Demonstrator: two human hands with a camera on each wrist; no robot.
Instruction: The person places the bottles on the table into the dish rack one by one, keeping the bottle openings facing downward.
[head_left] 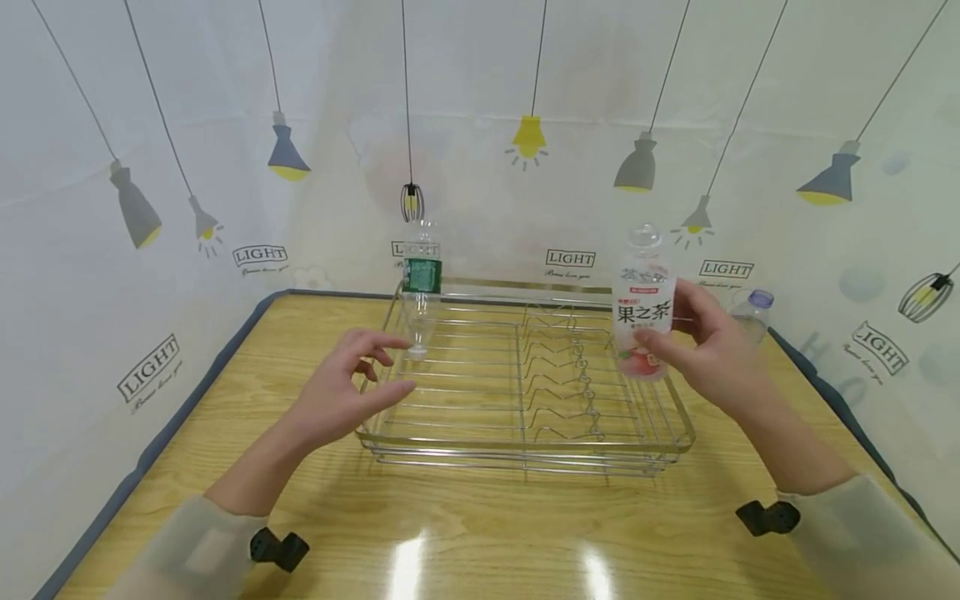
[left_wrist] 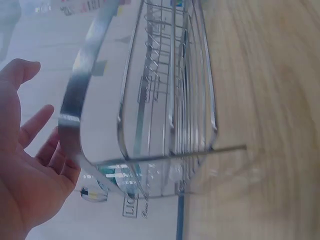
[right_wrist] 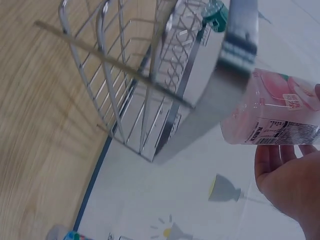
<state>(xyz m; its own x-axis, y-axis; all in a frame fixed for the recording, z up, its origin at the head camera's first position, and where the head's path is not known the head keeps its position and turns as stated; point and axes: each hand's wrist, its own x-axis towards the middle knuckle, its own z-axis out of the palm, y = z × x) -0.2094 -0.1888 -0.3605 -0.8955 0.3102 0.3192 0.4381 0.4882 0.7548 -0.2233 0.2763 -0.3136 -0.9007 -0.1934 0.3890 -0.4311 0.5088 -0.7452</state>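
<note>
In the head view, the right hand (head_left: 711, 348) grasped a pink-labelled bottle (head_left: 642, 293) at the right end of the wire rack (head_left: 525, 447); the left hand (head_left: 347, 387) was released near a green-labelled bottle (head_left: 422, 276) (neck down). The left wrist view showed that hand relaxed beside the rack; the right wrist view, the grasped bottle beside the rack.

Lit brightly and fairly evenly in the head view, with two white glare streaks on the table (head_left: 495, 533), either side of six o'clock. Leans outward toward the edges in wide-angle distortion. Looks duller, cooler and hazier in both wrist views, softly blurred along the rack (head_left: 525, 446). Shows faint, soft-edged shadows at nine o'clock in the right one.
</note>
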